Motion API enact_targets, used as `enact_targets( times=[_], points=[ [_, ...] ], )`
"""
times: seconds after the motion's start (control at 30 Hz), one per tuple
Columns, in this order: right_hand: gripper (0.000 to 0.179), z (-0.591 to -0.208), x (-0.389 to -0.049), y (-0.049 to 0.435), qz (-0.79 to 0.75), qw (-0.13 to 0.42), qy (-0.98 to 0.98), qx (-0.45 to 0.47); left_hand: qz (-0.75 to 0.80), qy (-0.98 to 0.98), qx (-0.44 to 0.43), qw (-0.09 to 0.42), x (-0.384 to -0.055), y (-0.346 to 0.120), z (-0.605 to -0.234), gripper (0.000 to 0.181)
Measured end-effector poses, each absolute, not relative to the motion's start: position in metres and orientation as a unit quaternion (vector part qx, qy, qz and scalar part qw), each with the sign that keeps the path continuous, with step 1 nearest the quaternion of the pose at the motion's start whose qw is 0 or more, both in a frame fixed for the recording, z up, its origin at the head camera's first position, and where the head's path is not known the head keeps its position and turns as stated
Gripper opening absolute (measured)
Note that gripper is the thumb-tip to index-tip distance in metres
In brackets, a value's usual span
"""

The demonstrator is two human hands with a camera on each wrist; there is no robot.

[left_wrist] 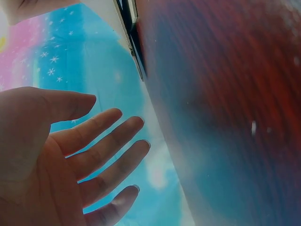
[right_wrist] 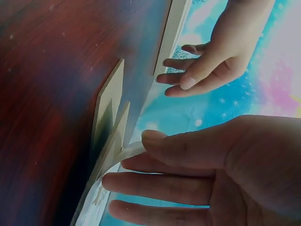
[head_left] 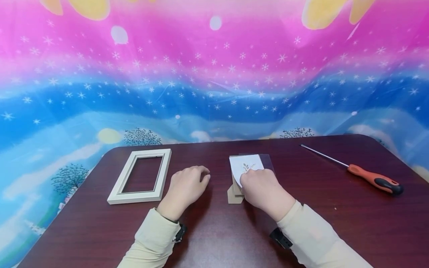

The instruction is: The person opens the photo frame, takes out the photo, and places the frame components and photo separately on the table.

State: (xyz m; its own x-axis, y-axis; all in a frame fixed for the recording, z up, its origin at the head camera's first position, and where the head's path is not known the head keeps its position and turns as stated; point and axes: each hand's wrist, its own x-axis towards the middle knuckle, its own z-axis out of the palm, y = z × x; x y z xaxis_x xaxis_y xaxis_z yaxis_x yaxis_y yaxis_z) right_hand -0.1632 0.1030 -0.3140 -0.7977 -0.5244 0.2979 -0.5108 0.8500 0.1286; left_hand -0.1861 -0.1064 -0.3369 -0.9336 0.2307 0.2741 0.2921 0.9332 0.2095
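Observation:
My right hand [head_left: 264,190] pinches the edge of a white paper card [head_left: 242,163] with a leaf print, between thumb and index finger. In the right wrist view the card's edge [right_wrist: 131,150] bends up at the fingertips. Beneath it lies a beige backing board with a stand leg [head_left: 235,197]. A dark see-through sheet [head_left: 267,162] shows past the card's right side. My left hand [head_left: 189,186] hovers over the table between the card and an off-white picture frame [head_left: 162,175], fingers loose and holding nothing.
A screwdriver [head_left: 368,175] with an orange and black handle lies on the right of the dark red table [head_left: 214,238]. A printed curtain [head_left: 214,93] with snowflakes hangs behind the table's far edge.

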Motion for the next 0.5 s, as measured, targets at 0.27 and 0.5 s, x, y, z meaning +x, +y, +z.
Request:
enact_targets(
  times=[0.27,0.5],
  points=[
    [0.023,-0.310,-0.162,0.105,-0.022,0.129,-0.955,0.266,-0.124,-0.977,-0.130,0.116,-0.186,-0.107,-0.338,0.019],
    [0.024,-0.302,-0.164,0.111,-0.007,0.096,-0.962,0.257,-0.121,-0.978,-0.133,0.109,-0.183,-0.107,-0.337,0.020]
  ],
)
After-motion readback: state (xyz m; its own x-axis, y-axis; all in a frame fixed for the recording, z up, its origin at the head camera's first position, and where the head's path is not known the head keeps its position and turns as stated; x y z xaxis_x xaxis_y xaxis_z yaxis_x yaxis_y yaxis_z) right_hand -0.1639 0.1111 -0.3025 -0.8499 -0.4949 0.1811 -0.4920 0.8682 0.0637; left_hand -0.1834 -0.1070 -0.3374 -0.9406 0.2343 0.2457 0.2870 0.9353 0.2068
